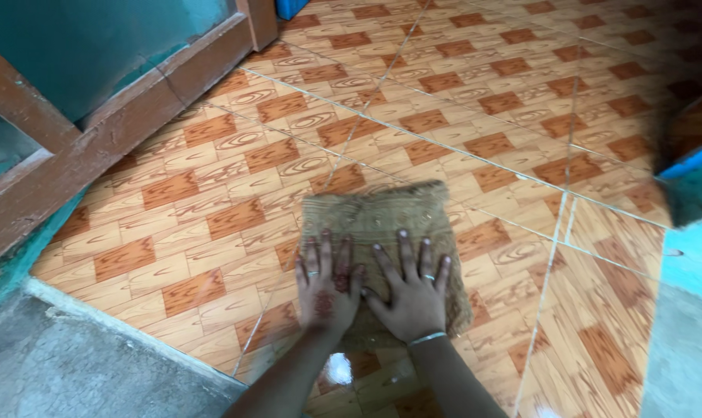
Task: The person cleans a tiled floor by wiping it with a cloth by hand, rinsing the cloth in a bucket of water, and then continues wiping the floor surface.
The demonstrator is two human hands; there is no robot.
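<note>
Both hands lie flat, fingers spread, pressing on a folded brown cloth (pixel 382 232) on the wet tiled floor (pixel 482 116). The left hand (pixel 325 286) and right hand (pixel 413 292) sit side by side on the cloth's near edge, gripping nothing. A wooden door frame (pixel 95 124) stands to their left.

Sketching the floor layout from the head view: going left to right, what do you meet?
Wooden door frame → left hand → right hand, both flat on the folded brown cloth → blue object at the right edge.
</note>
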